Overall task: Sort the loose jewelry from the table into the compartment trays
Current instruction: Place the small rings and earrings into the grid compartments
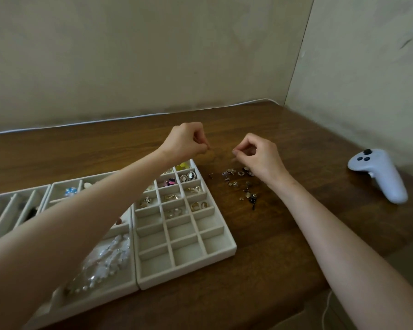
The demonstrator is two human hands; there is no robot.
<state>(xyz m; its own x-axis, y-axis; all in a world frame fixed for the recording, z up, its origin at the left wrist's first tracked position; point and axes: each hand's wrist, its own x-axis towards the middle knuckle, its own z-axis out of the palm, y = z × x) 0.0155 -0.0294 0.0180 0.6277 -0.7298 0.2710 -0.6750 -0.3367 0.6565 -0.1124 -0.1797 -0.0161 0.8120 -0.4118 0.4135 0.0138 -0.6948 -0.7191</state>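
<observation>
A grid tray (188, 275) of small square cells sits on the wooden tabletop (272, 246). Its far rows hold sorted pieces: a yellow piece (184, 166) in the far right corner cell, a cameo pair (188, 176) one cell nearer, a pink and black piece (170, 182) just left of the cameos, and gold rings (198, 206) nearer along the right column.

The loose jewelry (241, 184) lies in a small scatter on the tabletop just right of the tray's far right corner. One stray piece (210, 175) lies between that scatter and the tray wall.

Both hands hover beyond the tray's far right corner, close together and facing each other. The left hand (185, 141) is above that corner, its forearm crossing over the tray. Its fingers are curled in, with thumb and forefinger pressed tip to tip. The right hand (258, 156) is above the far end of the scatter, its thumb and forefinger also closed together and the other fingers curled. Anything pinched between either pair of fingertips is too small to make out.

Touching the grid tray's left wall is a second tray (110, 290) with a bead string (105, 263) in its big near cell. Left of that stands a slotted tray (7, 210). A white controller (377, 173) rests well to the right of the grid tray, past the scatter. A white cable (129, 116) runs along the tabletop's back edge.
</observation>
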